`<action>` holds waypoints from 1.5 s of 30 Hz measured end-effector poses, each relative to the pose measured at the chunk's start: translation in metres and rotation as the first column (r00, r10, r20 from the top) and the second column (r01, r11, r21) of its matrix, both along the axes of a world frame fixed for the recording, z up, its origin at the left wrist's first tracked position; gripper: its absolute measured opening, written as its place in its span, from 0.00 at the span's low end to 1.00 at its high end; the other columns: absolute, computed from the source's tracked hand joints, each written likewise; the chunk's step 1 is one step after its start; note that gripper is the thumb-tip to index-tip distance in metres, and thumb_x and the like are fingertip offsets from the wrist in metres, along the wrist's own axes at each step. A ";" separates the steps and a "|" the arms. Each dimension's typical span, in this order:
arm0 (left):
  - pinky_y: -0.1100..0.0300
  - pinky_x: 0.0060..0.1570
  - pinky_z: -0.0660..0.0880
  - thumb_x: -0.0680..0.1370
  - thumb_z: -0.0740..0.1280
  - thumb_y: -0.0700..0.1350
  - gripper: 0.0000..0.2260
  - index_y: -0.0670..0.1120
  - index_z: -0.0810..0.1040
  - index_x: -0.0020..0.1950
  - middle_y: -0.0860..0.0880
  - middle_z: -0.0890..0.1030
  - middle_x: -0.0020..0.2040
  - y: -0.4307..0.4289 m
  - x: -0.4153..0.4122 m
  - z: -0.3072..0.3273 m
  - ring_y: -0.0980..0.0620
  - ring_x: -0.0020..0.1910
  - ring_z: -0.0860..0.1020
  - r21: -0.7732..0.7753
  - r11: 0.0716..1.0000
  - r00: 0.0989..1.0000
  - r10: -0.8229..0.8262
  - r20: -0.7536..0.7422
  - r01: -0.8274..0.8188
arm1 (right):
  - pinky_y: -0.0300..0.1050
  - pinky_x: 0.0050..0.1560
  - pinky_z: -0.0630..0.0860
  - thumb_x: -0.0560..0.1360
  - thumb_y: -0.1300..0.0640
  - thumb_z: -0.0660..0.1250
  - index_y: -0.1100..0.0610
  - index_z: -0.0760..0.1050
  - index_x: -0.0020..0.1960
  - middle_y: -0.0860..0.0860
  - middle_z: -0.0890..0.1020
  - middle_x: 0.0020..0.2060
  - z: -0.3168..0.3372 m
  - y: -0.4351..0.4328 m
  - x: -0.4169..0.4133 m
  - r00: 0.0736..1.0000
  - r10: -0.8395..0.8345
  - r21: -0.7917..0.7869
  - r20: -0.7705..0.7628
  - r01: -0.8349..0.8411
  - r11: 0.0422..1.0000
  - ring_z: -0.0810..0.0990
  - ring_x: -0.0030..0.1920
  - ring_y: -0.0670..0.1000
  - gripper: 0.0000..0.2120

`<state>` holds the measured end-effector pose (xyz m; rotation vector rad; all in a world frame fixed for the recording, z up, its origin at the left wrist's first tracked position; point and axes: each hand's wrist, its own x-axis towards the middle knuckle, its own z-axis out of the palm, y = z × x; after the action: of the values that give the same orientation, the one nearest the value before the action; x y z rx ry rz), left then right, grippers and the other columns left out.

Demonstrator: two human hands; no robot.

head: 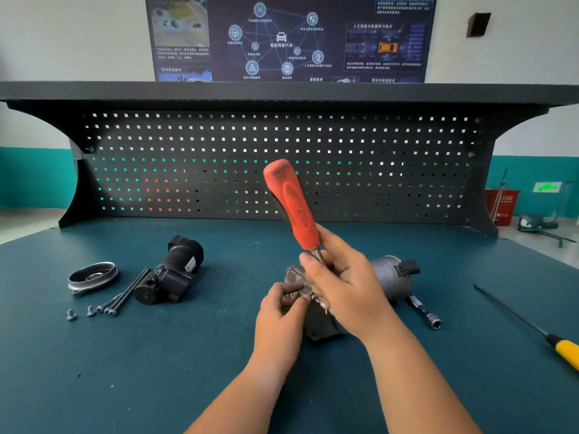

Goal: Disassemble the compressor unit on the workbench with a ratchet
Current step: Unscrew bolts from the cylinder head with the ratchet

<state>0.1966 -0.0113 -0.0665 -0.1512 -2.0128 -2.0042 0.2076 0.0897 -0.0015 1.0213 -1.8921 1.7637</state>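
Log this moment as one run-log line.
right hand: holds ratchet below red handle | left hand: fingertips at compressor end, hold unclear | bolts: lying at left

Left hand pinches; right hand grips (higher).

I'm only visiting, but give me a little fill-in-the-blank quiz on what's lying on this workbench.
The right hand grips a ratchet with a ___ handle.
The screwdriver on the far right has a ___ handle.
The long bolts lie to the ___ of the compressor.
Missing words: red; yellow; left.
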 end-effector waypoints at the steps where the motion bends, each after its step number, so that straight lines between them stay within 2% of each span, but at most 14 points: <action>1: 0.70 0.35 0.69 0.75 0.65 0.43 0.04 0.52 0.77 0.48 0.47 0.79 0.42 0.000 0.000 0.000 0.59 0.37 0.76 -0.007 1.000 1.000 -0.005 -0.011 0.005 | 0.32 0.28 0.65 0.73 0.56 0.63 0.34 0.76 0.57 0.44 0.65 0.26 0.001 0.003 0.001 0.998 0.041 -0.029 0.040 -0.040 0.999 0.63 0.25 0.41 0.19; 4: 0.72 0.32 0.68 0.75 0.65 0.42 0.04 0.50 0.77 0.48 0.52 0.77 0.35 0.000 0.000 0.001 0.62 0.31 0.74 -0.018 0.999 1.000 -0.027 -0.014 0.026 | 0.30 0.26 0.64 0.73 0.57 0.64 0.41 0.78 0.56 0.43 0.64 0.24 0.002 0.008 0.004 0.989 0.122 -0.034 0.079 -0.119 0.992 0.62 0.23 0.41 0.16; 7: 0.59 0.44 0.74 0.76 0.65 0.44 0.05 0.49 0.76 0.51 0.46 0.80 0.40 0.000 0.002 0.001 0.52 0.40 0.78 0.014 0.999 0.999 -0.029 -0.018 0.030 | 0.29 0.29 0.64 0.71 0.52 0.65 0.33 0.77 0.53 0.43 0.69 0.23 0.003 0.005 0.008 0.998 0.062 0.088 -0.018 -0.060 0.994 0.64 0.24 0.41 0.16; 9: 0.61 0.45 0.74 0.76 0.65 0.42 0.04 0.49 0.74 0.50 0.45 0.80 0.43 -0.001 0.002 0.001 0.57 0.41 0.78 0.063 0.996 0.996 0.061 -0.060 -0.058 | 0.30 0.29 0.64 0.73 0.54 0.65 0.33 0.77 0.53 0.44 0.69 0.24 0.003 0.002 0.008 1.000 0.006 0.093 -0.022 -0.004 0.996 0.64 0.25 0.42 0.16; 13: 0.76 0.36 0.68 0.76 0.64 0.38 0.06 0.49 0.73 0.46 0.52 0.75 0.41 -0.005 -0.004 0.002 0.68 0.34 0.72 0.165 0.973 0.976 0.182 -0.122 -0.161 | 0.32 0.22 0.60 0.80 0.62 0.60 0.49 0.74 0.55 0.43 0.64 0.22 0.005 -0.003 0.005 0.984 -0.045 -0.238 0.174 0.086 0.967 0.61 0.21 0.41 0.10; 17: 0.72 0.37 0.69 0.76 0.64 0.38 0.05 0.47 0.74 0.45 0.51 0.77 0.41 0.000 -0.010 -0.002 0.64 0.34 0.74 0.114 0.989 0.995 0.096 -0.005 -0.095 | 0.36 0.21 0.57 0.81 0.59 0.57 0.52 0.71 0.49 0.44 0.62 0.21 0.007 -0.005 0.000 0.913 -0.124 -0.509 0.388 0.324 0.798 0.59 0.20 0.42 0.05; 20: 0.66 0.35 0.70 0.77 0.62 0.38 0.05 0.48 0.74 0.46 0.50 0.78 0.41 0.001 -0.011 -0.004 0.58 0.33 0.74 0.115 0.992 0.997 0.047 0.059 -0.053 | 0.33 0.20 0.60 0.82 0.56 0.56 0.52 0.66 0.44 0.43 0.62 0.19 0.004 -0.004 -0.005 0.840 -0.050 -0.659 0.540 0.459 0.596 0.59 0.19 0.42 0.08; 23: 0.68 0.29 0.69 0.77 0.61 0.38 0.06 0.48 0.74 0.47 0.51 0.78 0.37 0.001 -0.010 -0.002 0.61 0.26 0.73 0.125 0.990 0.996 0.053 0.067 -0.061 | 0.31 0.19 0.61 0.81 0.55 0.55 0.53 0.62 0.40 0.43 0.61 0.18 -0.001 -0.004 -0.009 0.794 0.045 -0.730 0.606 0.533 0.428 0.58 0.18 0.43 0.11; 25: 0.65 0.30 0.69 0.76 0.61 0.38 0.06 0.48 0.74 0.47 0.50 0.78 0.37 0.000 -0.010 -0.002 0.60 0.26 0.73 0.126 0.990 0.995 0.058 0.078 -0.067 | 0.32 0.19 0.61 0.81 0.54 0.56 0.53 0.62 0.40 0.43 0.61 0.18 -0.003 -0.005 -0.011 0.789 0.060 -0.741 0.611 0.544 0.393 0.58 0.18 0.43 0.11; 30: 0.68 0.25 0.66 0.76 0.65 0.41 0.03 0.46 0.71 0.44 0.49 0.76 0.36 -0.001 -0.007 0.001 0.61 0.24 0.73 0.119 0.987 0.991 0.096 0.094 -0.107 | 0.33 0.20 0.60 0.81 0.56 0.56 0.52 0.68 0.44 0.43 0.62 0.20 -0.001 -0.008 -0.008 0.861 -0.082 -0.676 0.502 0.450 0.583 0.59 0.20 0.42 0.07; 34: 0.67 0.21 0.60 0.75 0.68 0.48 0.16 0.44 0.67 0.31 0.51 0.68 0.23 -0.006 0.001 0.007 0.55 0.21 0.64 0.023 0.998 0.994 0.051 0.094 -0.054 | 0.34 0.22 0.59 0.81 0.60 0.57 0.50 0.73 0.50 0.42 0.63 0.22 -0.002 -0.010 -0.007 0.952 -0.135 -0.556 0.273 0.271 0.786 0.60 0.21 0.41 0.08; 37: 0.68 0.19 0.60 0.78 0.63 0.49 0.22 0.48 0.70 0.23 0.50 0.69 0.21 -0.004 0.011 0.012 0.56 0.19 0.64 -0.020 0.990 0.981 -0.139 0.138 0.143 | 0.35 0.25 0.63 0.78 0.55 0.62 0.44 0.74 0.56 0.43 0.65 0.23 -0.009 -0.013 -0.006 0.984 -0.167 -0.319 0.057 0.176 0.931 0.62 0.23 0.41 0.09; 40: 0.67 0.21 0.57 0.79 0.57 0.42 0.25 0.49 0.69 0.20 0.52 0.67 0.22 0.000 0.016 0.011 0.56 0.20 0.60 -0.013 0.956 0.944 -0.286 0.162 0.292 | 0.41 0.31 0.66 0.74 0.46 0.61 0.33 0.72 0.56 0.46 0.66 0.26 -0.013 -0.012 -0.006 0.944 -0.264 -0.047 -0.198 0.260 0.964 0.64 0.28 0.43 0.13; 45: 0.67 0.22 0.54 0.80 0.57 0.41 0.26 0.49 0.68 0.20 0.54 0.65 0.22 0.001 0.013 0.009 0.58 0.21 0.58 0.128 0.918 0.900 -0.395 0.182 0.376 | 0.40 0.29 0.63 0.72 0.47 0.63 0.35 0.76 0.54 0.48 0.64 0.25 -0.014 -0.011 -0.004 0.988 -0.136 -0.120 -0.072 0.127 0.985 0.61 0.26 0.45 0.12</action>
<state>0.2100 -0.0099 -0.0579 -0.3652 -2.1451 -2.4391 0.2032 0.0787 -0.0152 0.8905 -1.7456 1.7091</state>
